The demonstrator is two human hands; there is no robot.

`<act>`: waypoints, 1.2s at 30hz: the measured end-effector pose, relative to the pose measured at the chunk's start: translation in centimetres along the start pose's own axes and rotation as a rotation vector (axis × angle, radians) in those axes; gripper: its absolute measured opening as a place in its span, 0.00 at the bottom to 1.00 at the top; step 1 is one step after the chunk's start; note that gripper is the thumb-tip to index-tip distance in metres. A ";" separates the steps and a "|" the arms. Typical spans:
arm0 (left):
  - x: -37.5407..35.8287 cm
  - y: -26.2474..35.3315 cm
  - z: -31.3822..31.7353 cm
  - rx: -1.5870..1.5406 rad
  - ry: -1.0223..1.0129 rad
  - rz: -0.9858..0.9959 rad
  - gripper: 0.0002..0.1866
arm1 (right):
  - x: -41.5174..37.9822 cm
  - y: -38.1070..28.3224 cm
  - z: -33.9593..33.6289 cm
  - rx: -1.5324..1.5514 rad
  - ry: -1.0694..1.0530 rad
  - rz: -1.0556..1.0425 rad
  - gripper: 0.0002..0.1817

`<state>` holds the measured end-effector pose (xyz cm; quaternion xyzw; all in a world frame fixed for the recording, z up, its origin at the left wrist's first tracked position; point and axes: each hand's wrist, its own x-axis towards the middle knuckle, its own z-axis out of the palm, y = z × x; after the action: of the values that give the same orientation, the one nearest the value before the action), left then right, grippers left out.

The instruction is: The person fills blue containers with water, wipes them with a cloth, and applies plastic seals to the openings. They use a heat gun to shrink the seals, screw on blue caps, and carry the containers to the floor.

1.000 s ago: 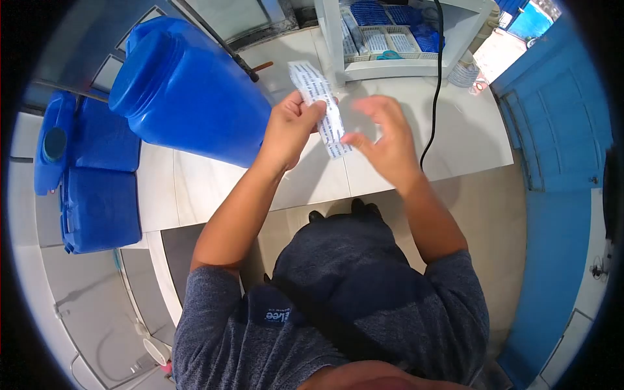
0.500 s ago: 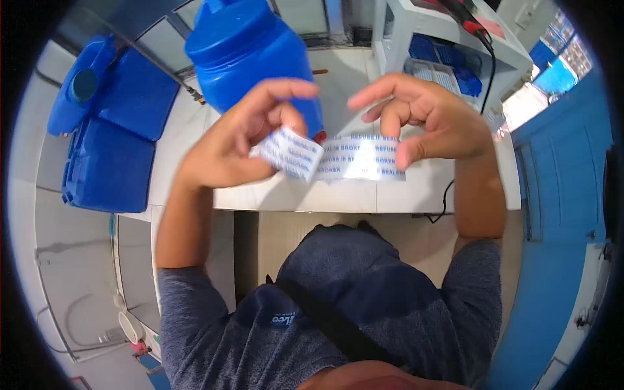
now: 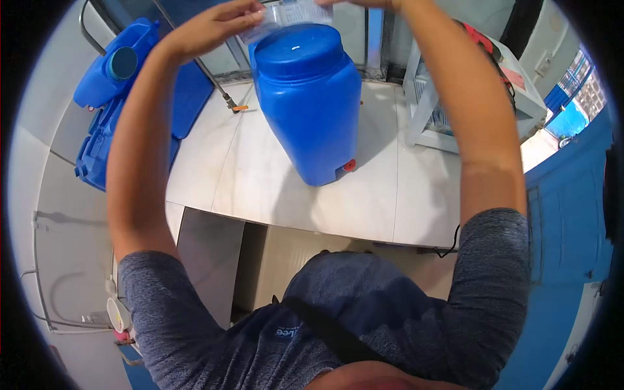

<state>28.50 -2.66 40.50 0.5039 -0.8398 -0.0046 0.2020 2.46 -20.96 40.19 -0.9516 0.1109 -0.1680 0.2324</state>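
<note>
Both hands hold a clear printed band above the blue drum.

Head view: the left hand (image 3: 211, 26) grasps one end of the band (image 3: 286, 14) just over the drum's lid (image 3: 299, 49); the right hand (image 3: 364, 3) is mostly cut off at the top edge, so its grip cannot be told. The drum (image 3: 312, 110) stands upright on the white bench (image 3: 260, 182), with blue jerrycans (image 3: 114, 84) lying to the left.

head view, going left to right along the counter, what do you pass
stacked blue containers → left hand holding the clear seal sleeve → blue water jug → white shelf unit → blue door
</note>
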 end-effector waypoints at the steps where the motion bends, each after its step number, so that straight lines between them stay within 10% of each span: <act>1: 0.7 -0.5 0.7 -0.145 -0.065 -0.081 0.29 | 0.1 1.8 1.2 -0.011 0.002 -0.008 0.16; 8: -0.9 2.8 0.0 -0.309 -0.160 -0.107 0.19 | -4.0 -0.9 2.5 0.384 0.021 -0.029 0.17; 14: -1.9 6.0 -0.8 0.152 -0.279 0.083 0.19 | -6.6 -7.3 0.6 -0.054 -0.184 -0.112 0.17; 19: 0.9 7.4 -1.0 0.103 -0.054 0.084 0.52 | -7.1 -6.8 1.8 -0.211 -0.004 -0.192 0.21; 22: 2.7 9.0 2.1 0.125 -0.173 -0.035 0.51 | -8.7 -7.0 -0.1 -0.177 0.173 -0.166 0.22; 31: 4.9 6.1 3.1 0.142 -0.269 -0.097 0.55 | -18.9 -1.9 -7.0 -0.368 0.261 0.983 0.22; 33: 5.1 6.7 3.7 0.235 -0.361 -0.095 0.55 | -20.6 0.7 -6.2 -0.813 0.233 1.105 0.19; 36: 5.4 7.1 3.8 0.230 -0.463 -0.143 0.58 | -20.7 1.2 -5.6 -0.301 0.225 1.464 0.18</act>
<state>18.96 -4.45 40.28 0.5673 -0.8208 -0.0386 -0.0548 -18.79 -18.34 38.72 -0.6334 0.7595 -0.0497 0.1396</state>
